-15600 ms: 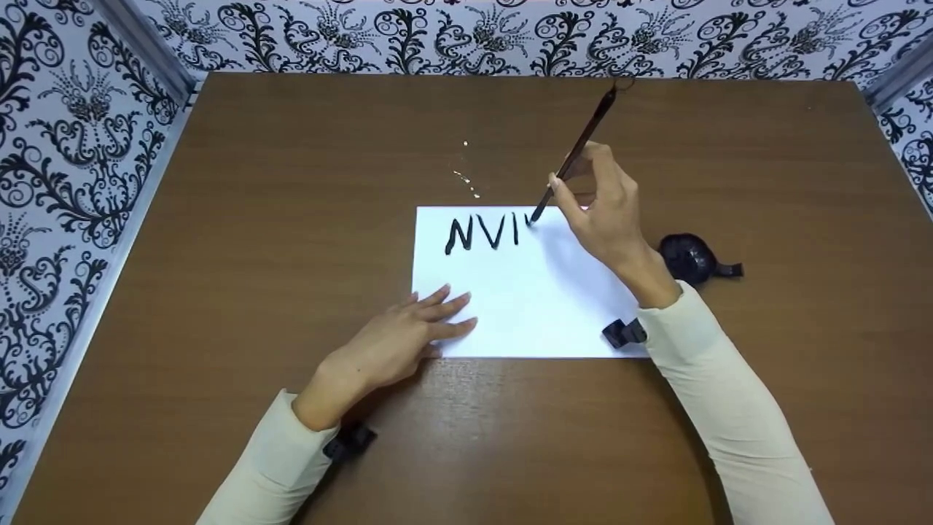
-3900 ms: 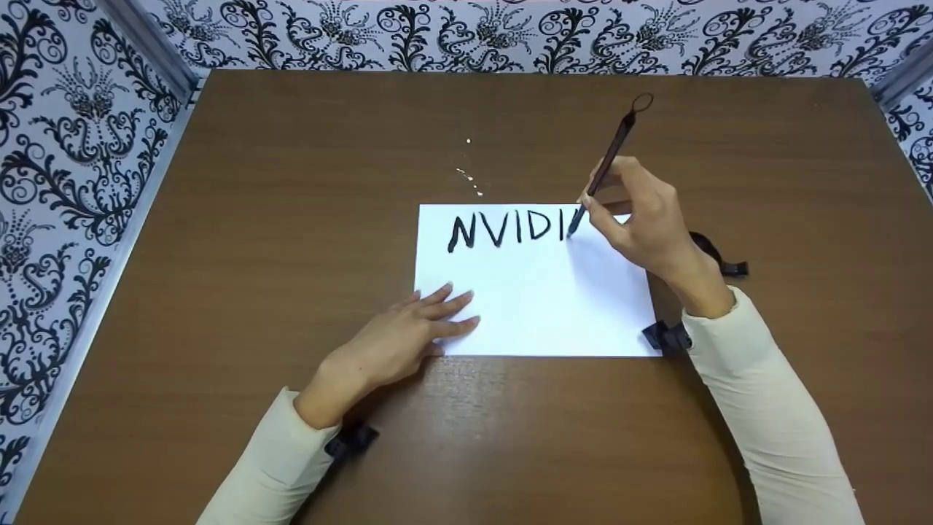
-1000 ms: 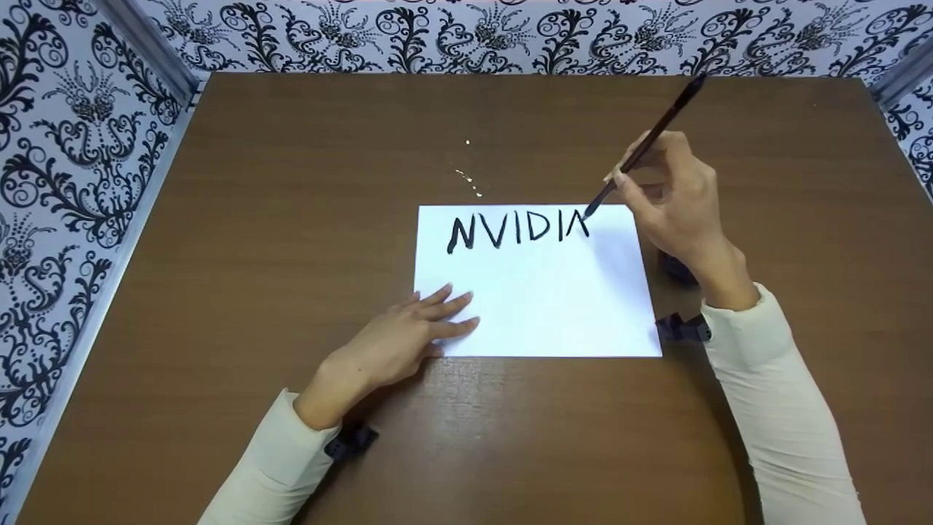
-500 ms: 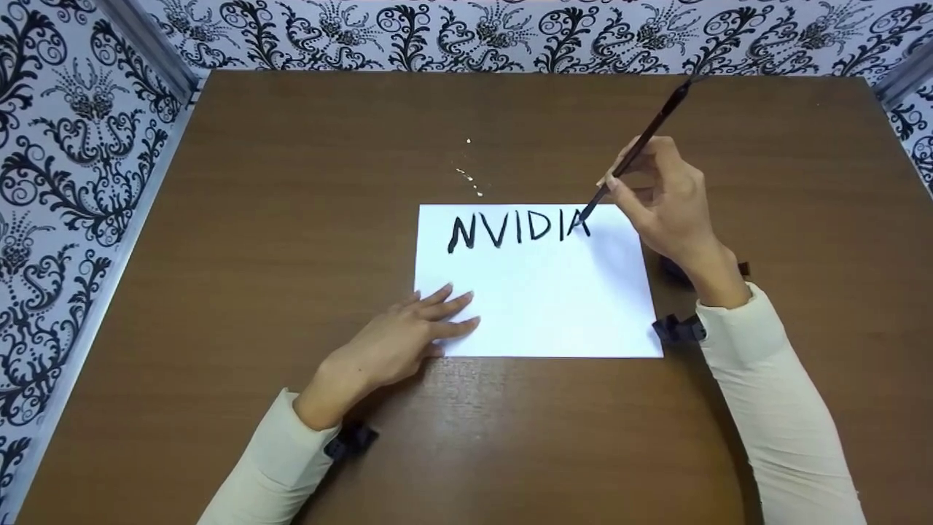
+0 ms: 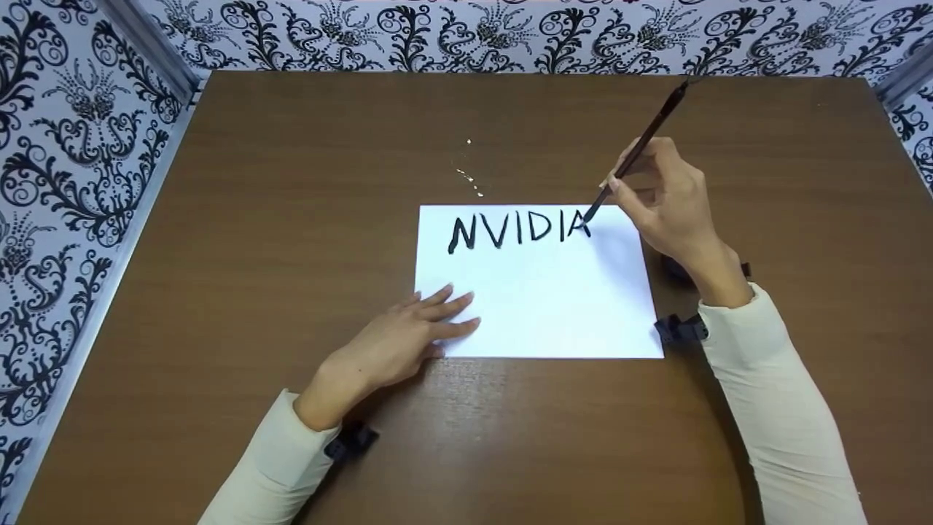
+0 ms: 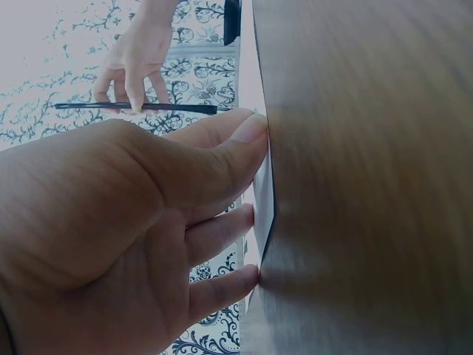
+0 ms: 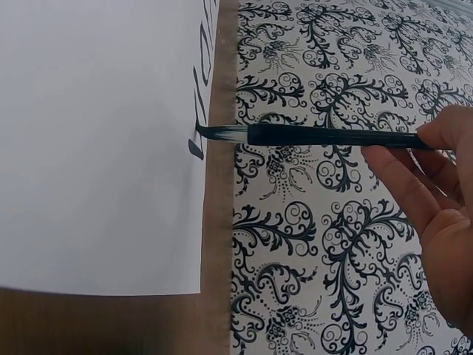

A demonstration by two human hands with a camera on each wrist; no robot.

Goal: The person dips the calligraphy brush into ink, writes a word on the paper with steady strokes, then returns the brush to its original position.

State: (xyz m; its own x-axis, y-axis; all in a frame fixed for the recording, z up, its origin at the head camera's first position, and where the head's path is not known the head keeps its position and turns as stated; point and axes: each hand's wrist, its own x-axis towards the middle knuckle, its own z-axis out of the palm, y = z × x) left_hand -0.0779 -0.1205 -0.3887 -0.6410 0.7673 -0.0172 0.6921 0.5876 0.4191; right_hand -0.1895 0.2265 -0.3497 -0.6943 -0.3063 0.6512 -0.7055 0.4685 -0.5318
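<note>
A dark-handled paintbrush (image 5: 649, 135) is pinched between the thumb and fingers of my right hand (image 5: 670, 200). Its inked bristles (image 7: 222, 133) meet the last letter of black lettering reading NVIDIA (image 5: 517, 227), near the top of a white sheet of paper (image 5: 547, 299). The handle leans up and to the right. My left hand (image 5: 397, 339) rests with fingers spread on the sheet's lower left corner. From the left wrist view, the thumb (image 6: 247, 137) and fingertips press at the paper's edge.
Behind my right wrist sits a small dark dish (image 5: 674, 270), mostly hidden. Several pale specks (image 5: 470, 179) mark the brown wooden table (image 5: 306, 182) beyond the sheet. Patterned black-and-white panels (image 5: 87, 146) border the table's left and far sides.
Since the oldest frame, the lettering has grown from NVI and a started stroke to NVIDIA, as my right hand moved rightward. Within the last second, the A gained its crossbar. My left hand stayed put.
</note>
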